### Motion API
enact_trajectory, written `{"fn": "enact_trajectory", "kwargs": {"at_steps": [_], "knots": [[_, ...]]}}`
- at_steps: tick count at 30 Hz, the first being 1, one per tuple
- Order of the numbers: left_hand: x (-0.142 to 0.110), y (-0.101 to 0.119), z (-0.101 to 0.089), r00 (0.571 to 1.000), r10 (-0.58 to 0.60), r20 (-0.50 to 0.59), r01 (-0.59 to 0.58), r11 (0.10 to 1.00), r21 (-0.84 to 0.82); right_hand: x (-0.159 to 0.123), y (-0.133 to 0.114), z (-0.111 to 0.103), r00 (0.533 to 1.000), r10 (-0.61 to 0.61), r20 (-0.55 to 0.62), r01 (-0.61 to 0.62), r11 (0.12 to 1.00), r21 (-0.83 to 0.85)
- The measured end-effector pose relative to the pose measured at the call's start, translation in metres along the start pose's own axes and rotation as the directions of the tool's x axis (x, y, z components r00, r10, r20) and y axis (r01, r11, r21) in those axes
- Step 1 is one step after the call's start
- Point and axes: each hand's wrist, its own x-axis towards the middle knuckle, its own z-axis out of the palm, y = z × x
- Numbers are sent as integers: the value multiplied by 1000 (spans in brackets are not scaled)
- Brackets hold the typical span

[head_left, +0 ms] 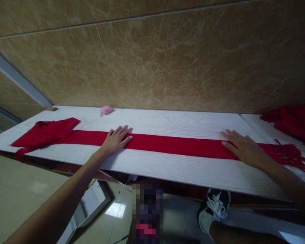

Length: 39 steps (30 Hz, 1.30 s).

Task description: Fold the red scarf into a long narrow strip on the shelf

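A long red scarf [173, 144] lies in a flat, narrow band along the white wood-grain tabletop [167, 166]. Its left end spreads out in a loose, rumpled patch that hangs slightly over the front edge; its right end finishes in a tangled fringe. My left hand [116, 139] rests palm down on the band, left of the middle, with fingers stretched out. Farther right, my right hand [241, 148] also lies flat across the band close to the fringe, fingers extended. Neither hand grips the cloth.
More red fringed cloth [292, 120] is heaped at the far right. A small pink object [106, 110] sits against the tan tiled wall [183, 64]. Below the front edge are a sneaker [215, 208], an open white box-like drawer [95, 200] and thin cables.
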Motion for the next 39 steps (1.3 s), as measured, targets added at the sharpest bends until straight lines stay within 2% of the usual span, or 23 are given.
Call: {"fn": "enact_trajectory", "kwargs": {"at_steps": [8, 15, 22, 26, 30, 35, 39], "knots": [[-1, 2, -2, 1000, 11, -22, -11, 1000, -6, 4, 8, 9, 999, -8, -31, 7, 999, -34], [-6, 12, -10, 1000, -20, 4, 20, 1000, -23, 5, 6, 7, 998, -41, -45, 39, 999, -32], [-6, 15, -15, 999, -36, 38, 36, 999, -3, 9, 13, 17, 994, -51, -100, 50, 999, -13], [-6, 14, -13, 999, -30, 21, 30, 1000, 0, 8, 10, 16, 996, -39, -80, 39, 999, -3], [-6, 10, -10, 1000, -13, 9, 12, 999, 35, 7, 11, 12, 997, -58, -45, 58, 998, -7], [-5, 2, -9, 998, 14, 64, -17, 999, 51, 5, 34, 12, 999, -26, -33, 26, 1000, -17], [-12, -20, -20, 998, 28, 49, -31, 997, 71, 2, 44, 6, 1000, 1, -23, -2, 999, -46]]}}
